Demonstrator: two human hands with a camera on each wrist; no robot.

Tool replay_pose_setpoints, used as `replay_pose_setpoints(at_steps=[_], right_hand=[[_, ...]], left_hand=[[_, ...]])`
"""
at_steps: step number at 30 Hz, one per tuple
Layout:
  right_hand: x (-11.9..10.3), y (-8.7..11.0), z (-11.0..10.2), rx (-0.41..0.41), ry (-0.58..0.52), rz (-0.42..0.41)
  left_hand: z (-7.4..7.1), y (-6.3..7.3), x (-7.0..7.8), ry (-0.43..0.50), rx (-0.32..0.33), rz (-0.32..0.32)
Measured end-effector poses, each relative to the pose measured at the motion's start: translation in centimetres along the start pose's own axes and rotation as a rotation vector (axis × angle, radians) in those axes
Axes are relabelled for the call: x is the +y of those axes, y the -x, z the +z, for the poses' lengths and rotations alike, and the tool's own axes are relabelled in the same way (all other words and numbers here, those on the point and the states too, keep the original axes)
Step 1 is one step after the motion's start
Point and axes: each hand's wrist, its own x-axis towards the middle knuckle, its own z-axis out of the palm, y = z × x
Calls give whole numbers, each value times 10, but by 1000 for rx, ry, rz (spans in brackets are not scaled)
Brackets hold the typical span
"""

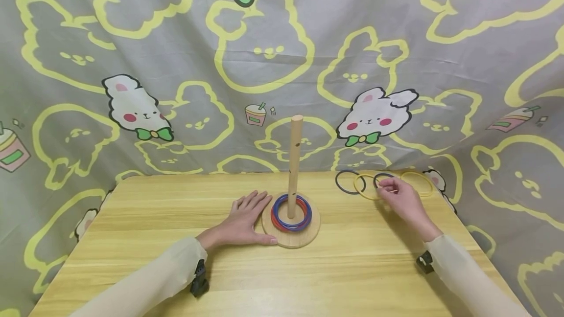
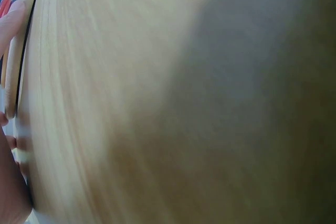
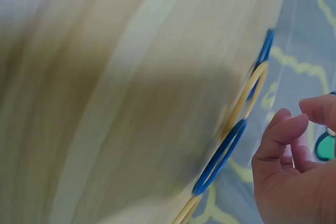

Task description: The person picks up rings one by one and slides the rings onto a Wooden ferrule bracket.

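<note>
Behind the tabletop point(image 1: 352, 273) hangs a cartoon-print curtain point(image 1: 273, 65); I have the left hand point(image 1: 241, 221) spread flat left of the wooden stand point(image 1: 294, 160), thumb on its base, and the right hand point(image 1: 404, 203) loosely curled, unloaded, over loose rings point(image 1: 336, 180) right of the stand. It hides part of them, and my left wrist view is mostly blurred wood. Open room runs before the stand, between the sleeves point(image 1: 145, 280).
</note>
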Motion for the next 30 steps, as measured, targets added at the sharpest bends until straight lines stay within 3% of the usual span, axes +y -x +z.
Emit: replay_pose_setpoints(at_steps=[11,20,30], right_hand=[[11,-21,0,-34,107,-19],[18,-30,1,-86,181,12],[20,-32,-1,-66,146,0]], left_hand=[[-3,0,3,-23,-29,-18],[0,-2,-2,-19,-1,3],[3,-1,-5,-1,8,7]])
